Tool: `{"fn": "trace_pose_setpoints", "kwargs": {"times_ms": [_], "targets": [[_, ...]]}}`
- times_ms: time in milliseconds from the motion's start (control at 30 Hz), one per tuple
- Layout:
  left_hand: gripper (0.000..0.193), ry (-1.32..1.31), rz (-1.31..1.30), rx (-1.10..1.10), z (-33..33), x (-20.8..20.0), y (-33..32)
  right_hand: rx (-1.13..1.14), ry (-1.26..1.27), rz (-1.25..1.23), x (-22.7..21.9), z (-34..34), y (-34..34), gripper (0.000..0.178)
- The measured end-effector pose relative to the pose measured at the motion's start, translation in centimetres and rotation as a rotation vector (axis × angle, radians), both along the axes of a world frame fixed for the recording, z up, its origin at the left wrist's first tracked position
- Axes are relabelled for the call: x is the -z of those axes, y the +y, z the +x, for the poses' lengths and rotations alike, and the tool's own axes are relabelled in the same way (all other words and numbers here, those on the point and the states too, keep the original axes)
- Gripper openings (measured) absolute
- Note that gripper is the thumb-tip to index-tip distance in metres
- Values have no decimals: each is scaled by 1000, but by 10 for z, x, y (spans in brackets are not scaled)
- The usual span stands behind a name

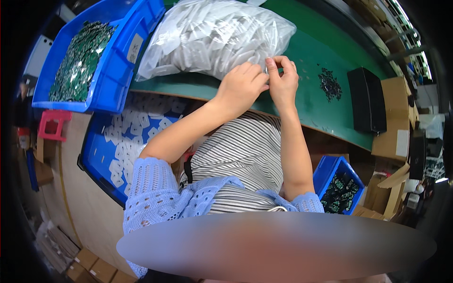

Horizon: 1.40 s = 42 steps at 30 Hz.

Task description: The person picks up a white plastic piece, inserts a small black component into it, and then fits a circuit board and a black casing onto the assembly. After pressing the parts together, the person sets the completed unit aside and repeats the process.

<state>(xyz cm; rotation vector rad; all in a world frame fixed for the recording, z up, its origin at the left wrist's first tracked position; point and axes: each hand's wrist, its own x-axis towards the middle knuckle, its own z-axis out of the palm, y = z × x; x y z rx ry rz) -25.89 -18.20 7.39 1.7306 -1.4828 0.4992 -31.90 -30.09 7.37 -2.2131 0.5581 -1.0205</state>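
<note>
In front of my body, at the edge of the green table (311,106), both hands are close together. My left hand (241,88) is closed, its fingers curled and pressed together; what they hold, if anything, is hidden. Beside it my right hand (284,84) is raised with thumb and index finger nearly meeting in a pinch, and a small pale bit may show at the thumb tip, too small to name. Just beyond both hands lies a big clear plastic bag (212,40) full of whitish translucent plastic pieces.
A blue bin (115,78) of small green circuit boards (78,63) stands at left. Below it, a blue tray (96,146) holds white plastic pieces (125,151). Small black parts (330,85) lie near a black box (367,100). Another blue bin (325,174) sits lower right.
</note>
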Motion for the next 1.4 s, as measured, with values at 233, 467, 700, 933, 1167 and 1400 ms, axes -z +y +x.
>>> {"fn": "trace_pose_setpoints", "kwargs": {"times_ms": [233,467,700,933,1167,1400], "targets": [[35,-81,-13,-62,7,-30,-1,-261,-224,455,-19,-9,-19,16],[13,-414,47,-87,42,-55,-35,-191,-135,189,-23,-12,-23,11],[11,10,100,75,55,-55,-45,-79,-209,206,-18,-12,-25,18],[11,205,75,146,57,-51,-39,-172,-145,57,-23,-4,-21,17],[8,168,56,219,60,-50,-33,-104,-117,-353,-29,10,-21,11],[9,138,94,187,54,-53,-30,104,-133,-509,-23,31,-26,15]]}}
